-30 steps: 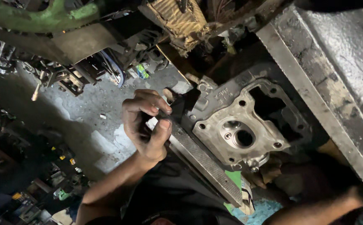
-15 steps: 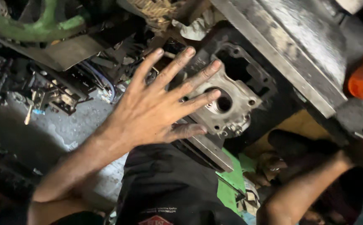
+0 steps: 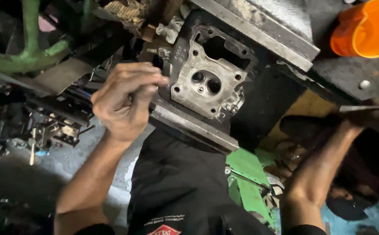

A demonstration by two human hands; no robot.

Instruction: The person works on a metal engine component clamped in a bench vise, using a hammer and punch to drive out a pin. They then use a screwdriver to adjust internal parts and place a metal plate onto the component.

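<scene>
Cylinder head, grey cast metal, sits clamped between the two steel jaws of a bench vise: the near jaw bar runs below it, the far jaw bar above. Its flat machined face tilts toward the camera, showing two round valve openings side by side and a dark rectangular opening behind; the long axis runs from lower left to upper right, in line with the jaw bars. Left hand is curled into a loose fist at the casting's left edge, thumb and forefinger pinched together just against it (whether anything is gripped between them cannot be told). Right hand reaches away to the right into shadow, blurred; how open it is cannot be told, though a thin grey strip lies at it. Packages and labels: an orange plastic cup stands at upper right on the dark bench top; a red patch with pale print shows at the hem of the black shirt, bottom centre. Green-painted metal shows below the vise, a green curved frame at upper left. Grey concrete floor littered with dark metal parts at left. Dim, grimy workshop.
</scene>
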